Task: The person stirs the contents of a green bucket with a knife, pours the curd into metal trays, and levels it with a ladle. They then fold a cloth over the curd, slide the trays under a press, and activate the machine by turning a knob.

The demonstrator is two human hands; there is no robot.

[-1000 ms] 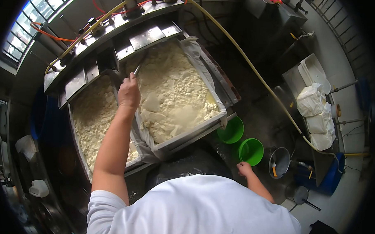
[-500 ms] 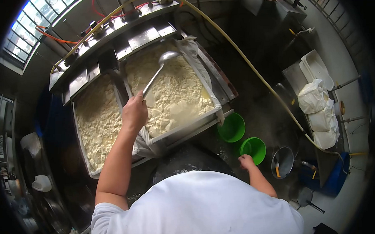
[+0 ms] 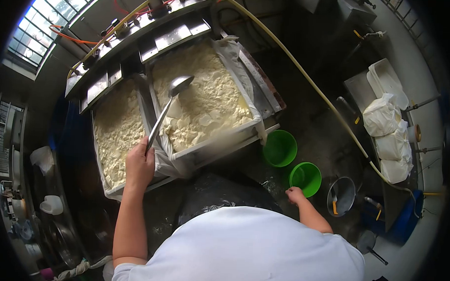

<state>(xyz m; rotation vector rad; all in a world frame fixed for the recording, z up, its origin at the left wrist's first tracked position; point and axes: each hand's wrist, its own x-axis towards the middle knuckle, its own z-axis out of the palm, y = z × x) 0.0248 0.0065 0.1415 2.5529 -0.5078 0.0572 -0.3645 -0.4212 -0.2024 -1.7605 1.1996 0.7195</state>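
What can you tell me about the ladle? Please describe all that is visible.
The ladle looks like shiny metal, with a rounded bowl and a long, slim handle. The left hand grips the handle's near end. It slants forward and rightward, bowl over the pale, lumpy mass in the right-hand tray; whether they touch, I cannot tell.

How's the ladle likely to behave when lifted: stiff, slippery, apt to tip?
The ladle should feel stiff: its metal handle looks straight. It may dip bowl-first, since the left hand grips it far from the bowl. Its smooth, shiny surface could be slippery when wet.
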